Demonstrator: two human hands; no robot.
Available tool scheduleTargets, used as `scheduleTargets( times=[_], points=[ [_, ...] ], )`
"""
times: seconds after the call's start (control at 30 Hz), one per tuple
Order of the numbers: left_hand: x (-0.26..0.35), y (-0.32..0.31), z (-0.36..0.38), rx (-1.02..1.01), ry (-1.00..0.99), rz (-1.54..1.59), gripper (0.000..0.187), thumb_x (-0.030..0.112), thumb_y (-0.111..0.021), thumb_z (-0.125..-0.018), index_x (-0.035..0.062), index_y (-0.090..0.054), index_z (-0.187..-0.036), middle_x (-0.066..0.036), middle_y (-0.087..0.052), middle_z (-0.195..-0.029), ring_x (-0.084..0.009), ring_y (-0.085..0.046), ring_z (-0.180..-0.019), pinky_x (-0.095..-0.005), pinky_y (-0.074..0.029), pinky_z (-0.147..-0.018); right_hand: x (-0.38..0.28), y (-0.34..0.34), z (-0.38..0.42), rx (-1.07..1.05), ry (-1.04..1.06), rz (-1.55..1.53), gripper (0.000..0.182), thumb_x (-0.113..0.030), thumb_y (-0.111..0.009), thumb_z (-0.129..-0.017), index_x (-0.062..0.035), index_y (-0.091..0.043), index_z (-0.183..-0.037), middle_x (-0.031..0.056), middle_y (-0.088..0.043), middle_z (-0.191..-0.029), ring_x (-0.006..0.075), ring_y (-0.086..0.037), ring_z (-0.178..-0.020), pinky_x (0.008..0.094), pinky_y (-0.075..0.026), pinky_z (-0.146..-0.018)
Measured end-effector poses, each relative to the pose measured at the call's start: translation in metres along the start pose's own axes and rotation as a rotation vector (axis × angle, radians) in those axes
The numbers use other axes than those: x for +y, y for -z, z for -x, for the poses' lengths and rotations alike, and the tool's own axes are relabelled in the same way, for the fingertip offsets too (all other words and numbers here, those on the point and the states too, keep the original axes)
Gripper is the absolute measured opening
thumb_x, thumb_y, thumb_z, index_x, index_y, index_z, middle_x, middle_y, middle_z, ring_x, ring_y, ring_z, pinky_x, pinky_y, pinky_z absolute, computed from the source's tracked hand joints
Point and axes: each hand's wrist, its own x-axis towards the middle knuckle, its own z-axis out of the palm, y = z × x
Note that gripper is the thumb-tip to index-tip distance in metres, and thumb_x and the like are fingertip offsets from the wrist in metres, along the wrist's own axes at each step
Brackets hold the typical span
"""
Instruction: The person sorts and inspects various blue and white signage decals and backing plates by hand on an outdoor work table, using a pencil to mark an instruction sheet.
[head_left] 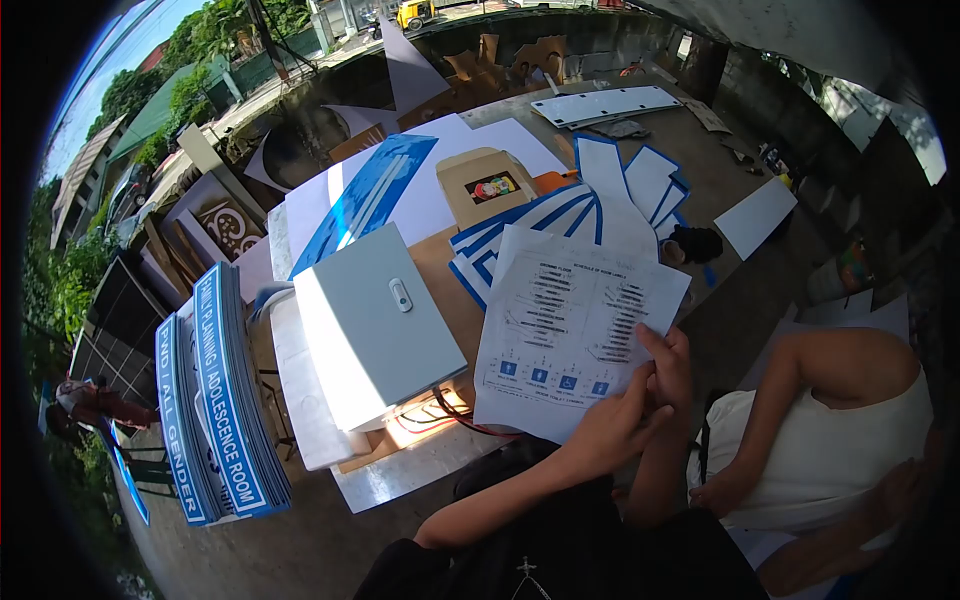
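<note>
A white printed sheet (pixel 575 320), headed as a schedule of room labels, is held up over the table's near side. My right hand (pixel 668 368) grips its right edge, with the thumb over the print. My left hand (pixel 622 428) lies against the sheet's lower right corner, close to my right hand, its index finger stretched out and its fingers apart; it appears to hold nothing. Just beyond the sheet are blue-edged white cut panels (pixel 600 175) and a brown cardboard box (pixel 485 187). To its left lies a grey metal box (pixel 385 325) with a latch.
Stacked blue signs (pixel 215 390) stand at the left. A blue striped panel (pixel 365 200) and long white strips (pixel 607 106) lie on the table. A person in a white top (pixel 815 440) sits close on the right; another person (pixel 100 400) is at far left. Cables (pixel 450 408) hang near the metal box.
</note>
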Motion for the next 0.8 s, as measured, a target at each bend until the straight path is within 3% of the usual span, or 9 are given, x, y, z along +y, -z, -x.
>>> scheduleTargets(
  times=[0.17, 0.37, 0.8],
  points=[
    [-0.006, -0.006, -0.004, 0.101, -0.012, 0.118, 0.041, 0.015, -0.049, -0.094, 0.0009, -0.032, -0.128, -0.023, -0.062, -0.076, -0.0432, -0.062, -0.075, -0.0464, -0.047, -0.064, 0.001, 0.006, 0.000, -0.012, 0.031, 0.033, 0.025, -0.011, -0.060, -0.088, 0.0062, -0.059, -0.106, 0.0117, -0.066, -0.096, 0.0146, -0.064, -0.079, 0.0264, -0.051, -0.070],
    [-0.014, -0.014, -0.015, 0.170, 0.007, 0.104, 0.026, 0.008, -0.044, -0.092, -0.0003, -0.039, -0.115, -0.027, -0.061, -0.076, -0.0477, -0.060, -0.077, -0.0511, -0.045, -0.067, -0.002, 0.010, -0.003, -0.055, 0.000, 0.097, 0.026, -0.013, -0.061, -0.088, 0.0068, -0.059, -0.105, 0.0114, -0.066, -0.095, 0.0138, -0.064, -0.078, 0.0256, -0.050, -0.069],
    [-0.016, -0.013, -0.019, 0.171, -0.001, 0.107, 0.034, 0.003, -0.046, -0.087, -0.0045, -0.030, -0.117, -0.030, -0.059, -0.077, -0.0504, -0.057, -0.076, -0.0525, -0.045, -0.064, -0.006, 0.001, 0.002, -0.067, -0.033, 0.092, 0.025, -0.011, -0.058, -0.090, 0.0069, -0.057, -0.108, 0.0122, -0.065, -0.099, 0.0150, -0.063, -0.083, 0.0267, -0.051, -0.074]
  ],
)
